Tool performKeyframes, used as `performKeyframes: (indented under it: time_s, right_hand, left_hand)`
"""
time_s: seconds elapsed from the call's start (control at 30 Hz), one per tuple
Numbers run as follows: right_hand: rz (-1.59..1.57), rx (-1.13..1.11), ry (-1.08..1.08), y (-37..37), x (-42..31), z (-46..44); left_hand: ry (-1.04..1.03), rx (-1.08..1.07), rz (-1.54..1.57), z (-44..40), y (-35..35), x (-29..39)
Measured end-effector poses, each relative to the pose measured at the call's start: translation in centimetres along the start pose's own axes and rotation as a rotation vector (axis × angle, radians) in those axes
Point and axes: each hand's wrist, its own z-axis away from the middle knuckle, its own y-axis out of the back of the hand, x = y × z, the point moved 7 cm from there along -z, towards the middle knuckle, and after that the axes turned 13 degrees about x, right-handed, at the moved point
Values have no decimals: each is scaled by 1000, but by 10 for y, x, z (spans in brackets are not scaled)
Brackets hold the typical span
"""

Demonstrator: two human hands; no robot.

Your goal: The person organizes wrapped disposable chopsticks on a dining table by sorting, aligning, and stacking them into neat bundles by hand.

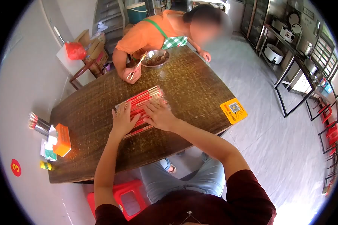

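Note:
A pile of wrapped chopsticks (144,96) in red and clear sleeves lies side by side on the brown wooden table (191,86). My left hand (122,120) rests flat on the near left part of the pile, fingers stretched out. Across its right part lies my right hand (160,116), fingers spread and pointing away from me. Both hands touch the wrappers and cover some of them. Neither hand is wrapped round a chopstick.
Across the table a person (150,33) in an orange shirt holds chopsticks by a metal bowl (155,59) of food. An orange tissue box (62,140) and a chopstick holder (40,124) stand left. A QR-code sign (234,111) lies at the right edge. A red stool (129,195) stands below.

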Motion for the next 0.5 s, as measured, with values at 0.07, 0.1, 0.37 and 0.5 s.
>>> performKeyframes:
  time_s: [0.07, 0.1, 0.37, 0.5]
  right_hand:
    - [58, 47, 28, 5, 0, -9]
    - [112, 107, 77, 5, 0, -12]
    - [261, 132, 202, -14, 7, -45]
    - [207, 138, 106, -29, 23, -62]
  left_hand:
    - [-44, 121, 50, -9, -2, -5]
    - [-43, 172, 71, -13, -4, -8]
    - [10, 148, 190, -17, -17, -22]
    - [3, 98, 242, -10, -10, -19]
